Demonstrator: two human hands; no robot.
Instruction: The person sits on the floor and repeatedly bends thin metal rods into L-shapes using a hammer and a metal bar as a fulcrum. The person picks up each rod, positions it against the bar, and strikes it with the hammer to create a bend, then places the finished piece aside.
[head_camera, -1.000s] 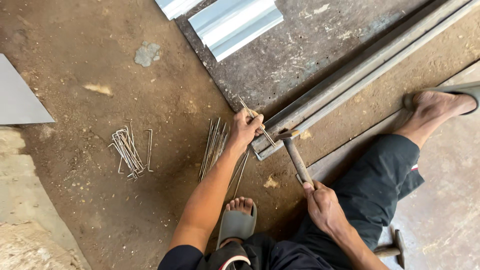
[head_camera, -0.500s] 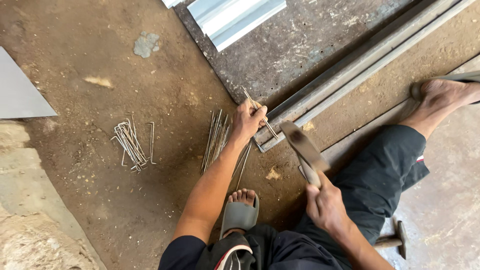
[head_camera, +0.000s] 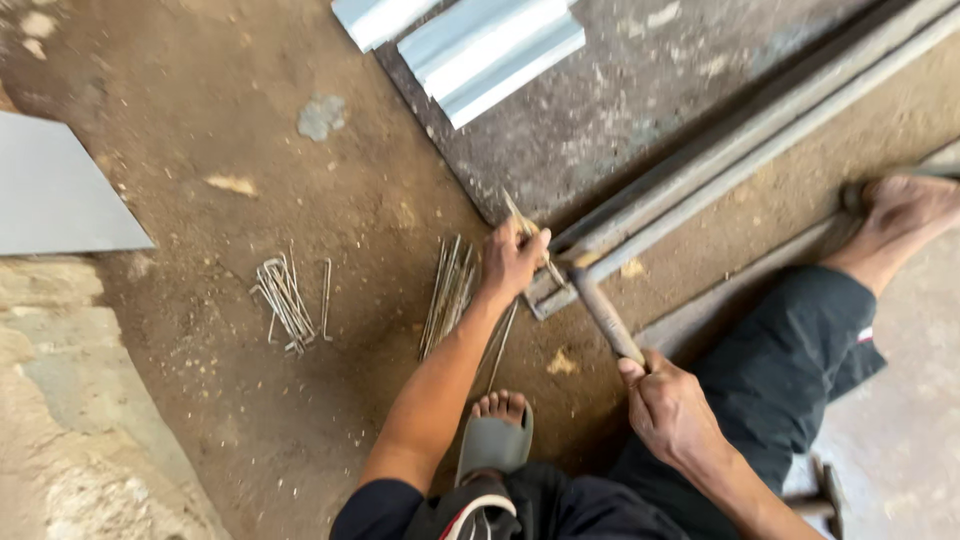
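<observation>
A thin, pale metal rod (head_camera: 527, 232) slants up toward eleven o'clock, its lower part pinched against the end of a long grey steel angle bar (head_camera: 740, 155) that runs off toward two o'clock across the dirt floor. A hammer with a worn grey wooden handle (head_camera: 610, 318) has its head down at the bar's end, at three o'clock from the rod, its handle trailing toward five o'clock.

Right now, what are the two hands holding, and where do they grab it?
The right hand grips a hammer with a worn wooden handle at the handle's lower end. The left hand pinches a thin metal rod near its middle.
</observation>
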